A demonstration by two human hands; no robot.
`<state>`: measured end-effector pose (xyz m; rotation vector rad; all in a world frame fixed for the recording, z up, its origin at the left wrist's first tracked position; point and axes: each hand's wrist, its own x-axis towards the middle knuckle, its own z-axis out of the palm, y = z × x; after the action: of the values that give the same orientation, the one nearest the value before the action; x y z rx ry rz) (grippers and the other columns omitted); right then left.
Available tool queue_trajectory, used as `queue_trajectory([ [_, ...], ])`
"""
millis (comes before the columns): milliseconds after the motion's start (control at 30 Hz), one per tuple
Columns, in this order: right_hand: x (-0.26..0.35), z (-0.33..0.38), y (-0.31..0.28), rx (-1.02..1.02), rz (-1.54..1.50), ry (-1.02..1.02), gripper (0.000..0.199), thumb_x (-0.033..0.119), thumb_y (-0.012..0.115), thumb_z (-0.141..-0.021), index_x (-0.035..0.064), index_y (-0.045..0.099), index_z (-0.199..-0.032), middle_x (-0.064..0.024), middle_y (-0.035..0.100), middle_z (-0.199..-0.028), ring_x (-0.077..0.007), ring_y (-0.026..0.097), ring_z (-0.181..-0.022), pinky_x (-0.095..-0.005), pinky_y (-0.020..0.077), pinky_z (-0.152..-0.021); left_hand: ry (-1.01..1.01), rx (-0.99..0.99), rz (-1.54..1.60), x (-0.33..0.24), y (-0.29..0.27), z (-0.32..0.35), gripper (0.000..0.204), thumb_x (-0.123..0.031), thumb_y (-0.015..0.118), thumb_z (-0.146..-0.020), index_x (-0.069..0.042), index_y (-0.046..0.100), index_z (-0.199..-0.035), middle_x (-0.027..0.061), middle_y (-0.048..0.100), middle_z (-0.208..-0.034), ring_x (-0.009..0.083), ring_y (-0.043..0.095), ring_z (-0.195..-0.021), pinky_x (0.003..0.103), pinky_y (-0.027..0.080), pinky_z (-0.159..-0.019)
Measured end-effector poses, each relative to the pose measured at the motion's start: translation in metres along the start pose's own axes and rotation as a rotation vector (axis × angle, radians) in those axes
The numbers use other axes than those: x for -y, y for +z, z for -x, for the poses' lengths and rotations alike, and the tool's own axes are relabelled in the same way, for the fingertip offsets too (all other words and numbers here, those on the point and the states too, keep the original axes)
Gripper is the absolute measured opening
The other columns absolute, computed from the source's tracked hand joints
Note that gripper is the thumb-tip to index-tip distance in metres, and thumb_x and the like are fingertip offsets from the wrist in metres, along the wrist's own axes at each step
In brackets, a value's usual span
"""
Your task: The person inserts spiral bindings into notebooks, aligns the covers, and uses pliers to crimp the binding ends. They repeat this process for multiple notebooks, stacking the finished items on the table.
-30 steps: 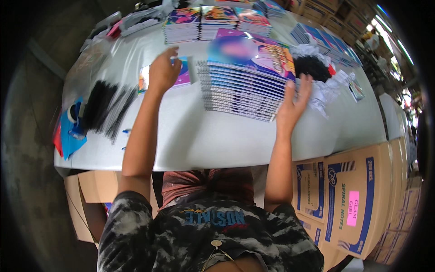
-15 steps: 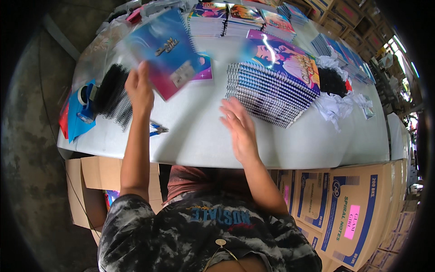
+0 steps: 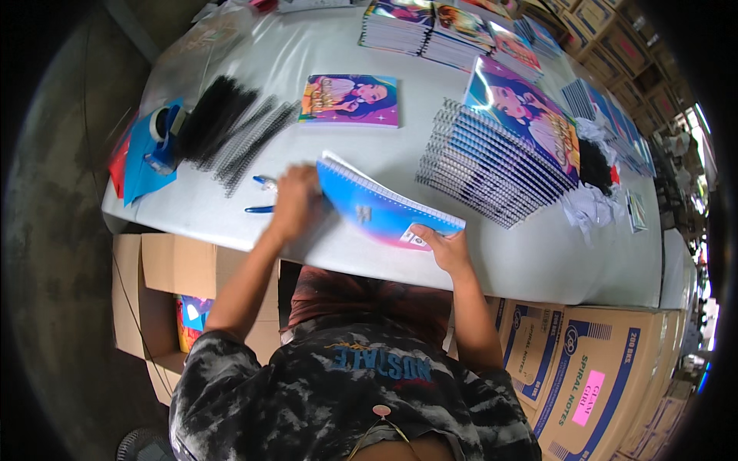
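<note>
A spiral notebook (image 3: 384, 211) with a blue cover fading to pink is tilted above the front of the table, its coil edge up and away from me. My right hand (image 3: 446, 250) grips its right end, thumb on the cover over a white label. My left hand (image 3: 296, 203) is blurred beside the notebook's left end. Its fingers do not show clearly. Partly behind that hand lie blue-handled pliers (image 3: 260, 209). Loose black wire coils (image 3: 238, 131) lie in a heap to the left. Another notebook (image 3: 350, 101) with a colourful illustrated cover lies flat beyond my hands.
To the right stands a stack of spiral notebooks (image 3: 500, 165), with crumpled white paper (image 3: 592, 207) next to it. More notebook stacks (image 3: 396, 32) are at the back. A tape dispenser (image 3: 160, 142) sits far left. Cardboard boxes (image 3: 592, 384) stand below the table's edge.
The blue notebook has come down and toward me from the raised left hand; my right hand now holds it. My left hand has dropped to the pliers. The view has shifted.
</note>
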<state>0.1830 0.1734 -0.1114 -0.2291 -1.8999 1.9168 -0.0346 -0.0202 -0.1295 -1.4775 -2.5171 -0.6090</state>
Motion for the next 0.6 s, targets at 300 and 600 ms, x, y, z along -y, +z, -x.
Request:
queue_trajectory([
  [300, 0.005, -0.001, 0.01, -0.078, 0.113, -0.17, 0.024, 0.002, 0.063, -0.082, -0.003, 0.062, -0.106, -0.0051, 0.066, -0.089, -0.0076, 0.058, -0.077, -0.0222, 0.0481, -0.07, -0.512, -0.235, -0.215, 0.118, -0.026, -0.059, 0.035, -0.042, 0.054, -0.085, -0.011, 0.066, -0.096, 0.0094, 0.062, -0.1, 0.0286, 0.058, -0.093, 0.043, 0.043, -0.079],
  [600, -0.002, -0.002, 0.001, -0.199, 0.077, -0.206, 0.024, 0.001, 0.062, -0.082, -0.0032, 0.062, -0.106, -0.0015, 0.063, -0.082, -0.0039, 0.051, -0.067, -0.0187, 0.0435, -0.059, -0.094, -0.054, 0.911, 0.022, -0.084, -0.044, 0.026, -0.018, 0.041, -0.091, 0.001, 0.052, -0.106, 0.0007, 0.049, -0.078, 0.008, 0.042, -0.064, 0.02, 0.037, -0.061],
])
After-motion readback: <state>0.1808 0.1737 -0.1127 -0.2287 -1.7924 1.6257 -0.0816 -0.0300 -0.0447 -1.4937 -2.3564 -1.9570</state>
